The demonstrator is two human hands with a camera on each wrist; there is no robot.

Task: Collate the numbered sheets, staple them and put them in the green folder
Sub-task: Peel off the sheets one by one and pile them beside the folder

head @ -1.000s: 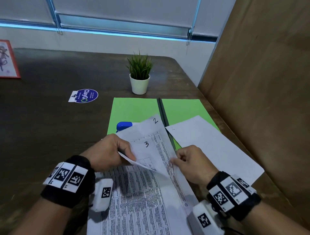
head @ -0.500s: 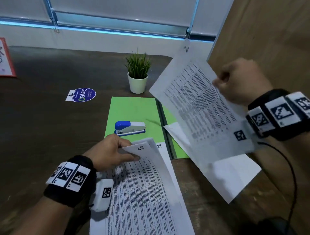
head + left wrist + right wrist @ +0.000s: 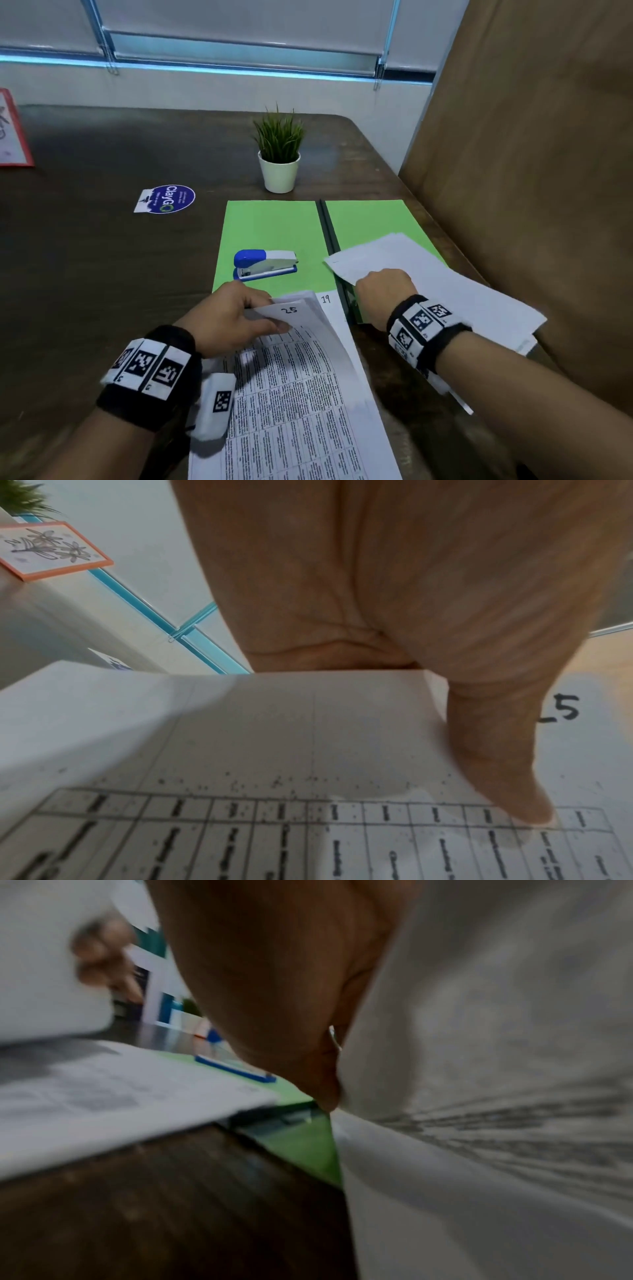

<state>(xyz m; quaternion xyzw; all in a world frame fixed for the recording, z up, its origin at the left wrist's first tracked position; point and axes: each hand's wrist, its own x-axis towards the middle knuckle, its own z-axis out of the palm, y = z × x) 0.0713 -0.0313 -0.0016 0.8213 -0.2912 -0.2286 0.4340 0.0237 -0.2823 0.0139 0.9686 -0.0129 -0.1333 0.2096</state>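
The green folder (image 3: 274,226) lies open on the table with the blue and white stapler (image 3: 265,263) on its left half. A stack of printed sheets (image 3: 298,394) lies in front of it. My left hand (image 3: 270,315) pinches its lifted top corner, thumb (image 3: 496,764) on the sheet marked 25 (image 3: 291,310). A sheet marked 19 (image 3: 327,299) shows beneath. My right hand (image 3: 363,284) grips the edge of a face-down sheet (image 3: 479,1015), low over the face-down pile (image 3: 462,301) on the folder's right half. Its fingertips are hidden.
A small potted plant (image 3: 279,154) stands behind the folder. A blue round sticker (image 3: 166,198) is on the table to the left, and a red-framed card (image 3: 12,133) at the far left. A brown panel (image 3: 531,171) walls the table's right side.
My right hand pulled sheet 2 from the stack, lifted it to the right, turned it over and brought it down onto the face-down pile. The left hand kept hold of the stack's corner.
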